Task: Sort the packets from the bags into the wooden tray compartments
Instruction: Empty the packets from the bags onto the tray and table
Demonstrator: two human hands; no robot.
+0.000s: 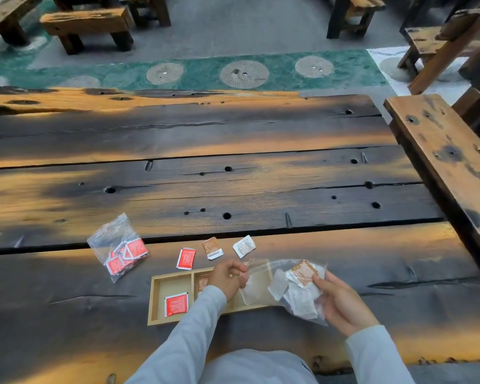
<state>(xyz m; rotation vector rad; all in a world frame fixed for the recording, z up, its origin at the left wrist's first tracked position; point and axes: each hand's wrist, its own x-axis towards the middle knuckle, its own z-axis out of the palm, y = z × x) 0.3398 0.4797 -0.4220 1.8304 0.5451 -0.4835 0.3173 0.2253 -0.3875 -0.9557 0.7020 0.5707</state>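
A shallow wooden tray [155, 297] with compartments lies on the dark plank table near me. Its left compartment holds one red packet [176, 304]; an orange packet [203, 284] shows in the middle one, partly hidden by my left hand. A clear bag [288, 289] of white and orange packets hangs over the tray's right end. My left hand [227, 278] pinches the bag's open edge, and my right hand [341, 300] grips its other side. Beyond the tray lie a red packet [186, 258], an orange packet [211, 247] and a white packet [244, 246].
A second clear bag [117, 245] with several red packets lies to the left of the tray. A wooden bench [441, 151] runs along the table's right side. More benches stand on the floor beyond the table's far edge.
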